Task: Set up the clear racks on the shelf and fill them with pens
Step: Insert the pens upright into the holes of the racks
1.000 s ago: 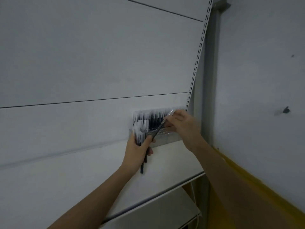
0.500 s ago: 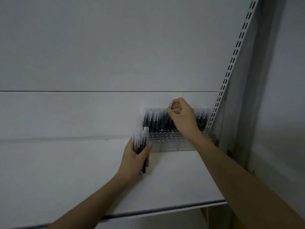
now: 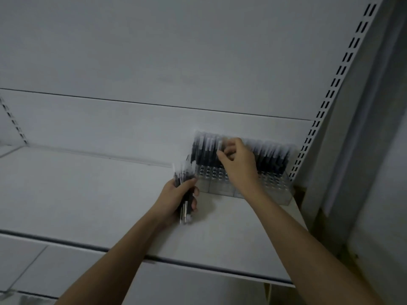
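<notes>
Pens (image 3: 271,157) with dark barrels and pale caps stand upright in the back rows of your clear rack (image 3: 222,182), which sits on the white shelf (image 3: 88,194) hard against the slotted upright (image 3: 308,139). Your right hand (image 3: 239,166) is over the rack, fingers (image 3: 221,156) pinching one pen's cap. Left of them, your left hand (image 3: 178,198) curls round a bundle of pens (image 3: 184,175), just beside the rack's front corner. Empty holes show beneath your right fingers; bare shelf stretches left of the left hand.
</notes>
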Demonstrator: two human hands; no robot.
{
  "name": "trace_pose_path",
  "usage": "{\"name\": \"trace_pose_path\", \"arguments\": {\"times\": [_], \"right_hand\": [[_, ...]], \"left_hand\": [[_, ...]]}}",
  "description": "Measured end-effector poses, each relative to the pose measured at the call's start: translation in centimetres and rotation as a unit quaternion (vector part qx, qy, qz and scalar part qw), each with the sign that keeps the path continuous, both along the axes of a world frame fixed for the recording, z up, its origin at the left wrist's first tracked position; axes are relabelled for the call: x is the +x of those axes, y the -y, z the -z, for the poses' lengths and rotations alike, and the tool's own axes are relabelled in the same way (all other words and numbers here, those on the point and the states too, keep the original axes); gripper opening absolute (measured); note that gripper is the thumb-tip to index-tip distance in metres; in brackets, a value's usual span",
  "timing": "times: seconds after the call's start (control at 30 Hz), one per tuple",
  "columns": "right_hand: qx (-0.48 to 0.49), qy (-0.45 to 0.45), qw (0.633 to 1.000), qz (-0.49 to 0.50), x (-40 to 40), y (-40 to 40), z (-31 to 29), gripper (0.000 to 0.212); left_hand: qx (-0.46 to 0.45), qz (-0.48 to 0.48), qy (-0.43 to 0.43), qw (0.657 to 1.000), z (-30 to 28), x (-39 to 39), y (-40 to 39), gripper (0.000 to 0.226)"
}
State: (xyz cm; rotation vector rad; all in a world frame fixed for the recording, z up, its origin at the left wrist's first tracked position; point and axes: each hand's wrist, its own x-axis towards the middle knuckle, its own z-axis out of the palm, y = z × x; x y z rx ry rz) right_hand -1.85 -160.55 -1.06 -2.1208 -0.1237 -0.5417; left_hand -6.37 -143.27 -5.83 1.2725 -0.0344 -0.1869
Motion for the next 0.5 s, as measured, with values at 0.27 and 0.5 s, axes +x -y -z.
{"name": "trace_pose_path", "arguments": {"times": [0.27, 0.5], "right_hand": [[0.273, -0.137, 0.947, -0.100, -5.1, -2.1, 5.5, 0.010], [0.294, -0.153, 0.931, -0.149, -5.7, -1.7, 6.3, 0.002]], "left_hand": [[0.061, 0.057, 0.025, 0.996, 0.2, -0.1, -0.2, 0.018], [0.147, 0.086, 0.094, 0.981, 1.0, 0.0, 0.2, 0.016]]}}
